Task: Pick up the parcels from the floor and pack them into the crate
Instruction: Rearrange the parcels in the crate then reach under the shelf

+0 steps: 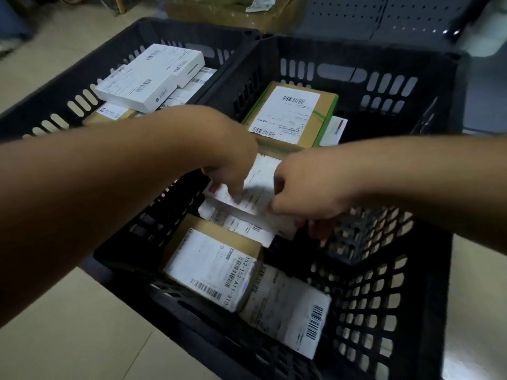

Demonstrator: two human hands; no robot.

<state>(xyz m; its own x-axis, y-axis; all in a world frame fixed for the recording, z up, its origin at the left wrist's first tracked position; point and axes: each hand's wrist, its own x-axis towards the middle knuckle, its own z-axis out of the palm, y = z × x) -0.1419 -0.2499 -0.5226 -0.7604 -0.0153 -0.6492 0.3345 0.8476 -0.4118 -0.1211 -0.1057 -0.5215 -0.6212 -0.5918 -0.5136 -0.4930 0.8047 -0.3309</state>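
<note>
**Settling a flat parcel into the near crate**

Both hands are inside the black crate (389,283) that stands on the floor nearest to the person. The left hand (233,160) and the right hand (307,193) hold one flat white parcel (260,185) between them, in the middle of the crate. The fingers (236,194) of the left hand are curled down and press on the parcel's left part; the right hand's fingers are closed around its right edge, thumb above.

To do this step well, I think the parcel should go down flat on the white parcels below it, with the edges parallel to the crate walls, and the fingers should slide out sideways (so the pile is not disturbed). The right side of the crate floor looks free for later parcels.

The cardboard box (216,267) near the front edge carries a label reading "152-152-A11" and "310". The box with green tape (290,113) near the far wall has barcodes, but its text is too small to read. A second crate (82,89), at the far left, also holds white boxes.
</note>
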